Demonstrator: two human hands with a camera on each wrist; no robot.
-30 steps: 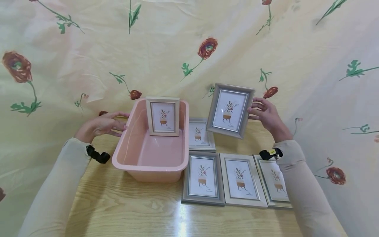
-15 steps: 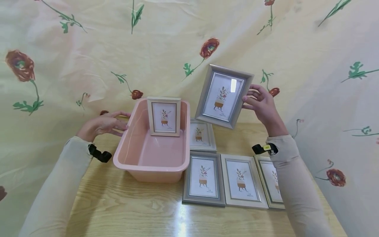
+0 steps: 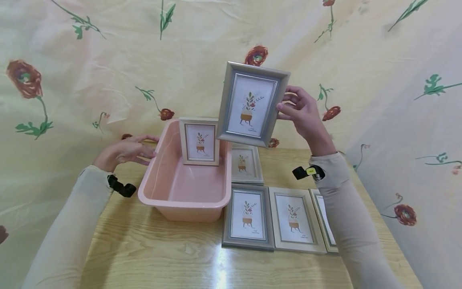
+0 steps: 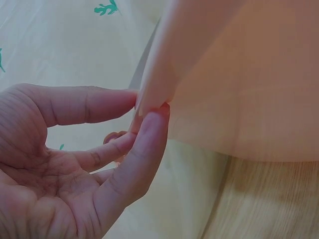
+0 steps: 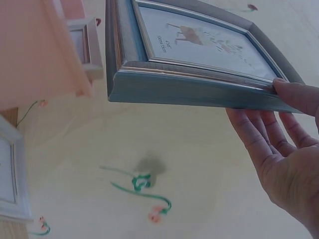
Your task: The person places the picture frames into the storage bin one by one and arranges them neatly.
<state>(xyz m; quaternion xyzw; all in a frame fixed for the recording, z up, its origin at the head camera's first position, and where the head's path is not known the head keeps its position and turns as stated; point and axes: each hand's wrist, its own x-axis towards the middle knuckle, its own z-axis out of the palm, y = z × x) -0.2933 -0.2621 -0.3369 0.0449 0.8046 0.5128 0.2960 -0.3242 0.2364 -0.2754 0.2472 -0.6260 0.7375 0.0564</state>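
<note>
My right hand (image 3: 301, 114) grips a grey picture frame (image 3: 250, 104) by its right edge, thumb on the front and fingers behind. That frame is raised, tilted slightly, and overlaps the right rim of a pink plastic basin (image 3: 195, 205) in the head view. My left hand (image 3: 126, 152) pinches the basin's left rim; the left wrist view shows the thumb (image 4: 147, 144) and forefinger meeting on the pink edge. Inside the basin a cream picture frame (image 3: 199, 141) stands upright against the back. The right wrist view shows the held frame (image 5: 199, 89) from its side.
On the wooden table (image 3: 173, 257), right of the basin, lie a pale frame (image 3: 245, 164), a grey frame (image 3: 248, 216), a cream frame (image 3: 296, 220) and another frame (image 3: 323, 216) partly hidden by my right sleeve. A flowered cloth (image 3: 108, 60) hangs behind.
My right hand has carried the grey picture frame up and to the left, toward the basin. My left hand has stayed at the basin's rim.
</note>
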